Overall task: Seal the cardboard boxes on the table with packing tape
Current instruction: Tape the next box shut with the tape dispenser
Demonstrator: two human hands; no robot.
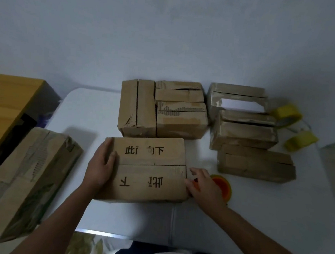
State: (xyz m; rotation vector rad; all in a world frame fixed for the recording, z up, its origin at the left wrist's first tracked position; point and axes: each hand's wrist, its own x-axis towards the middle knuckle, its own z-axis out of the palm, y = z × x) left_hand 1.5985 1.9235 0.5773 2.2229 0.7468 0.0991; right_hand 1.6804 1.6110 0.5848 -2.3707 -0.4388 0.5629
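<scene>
Table (pixel 245 226): eight boxes (pixel 146 168), three tape rolls (pixel 286 115)

top flap print: the closed brown cardboard box (pixel 146 168) between the two hands has dark characters, upside down from here, roughly "此面向下", just right of the left hand's (pixel 100 165) fingers
bottom flap print: same box, "此" and "下" readable, middle bit blurry, just left of the right hand (pixel 204 184)
other boxes: no legible print
</scene>
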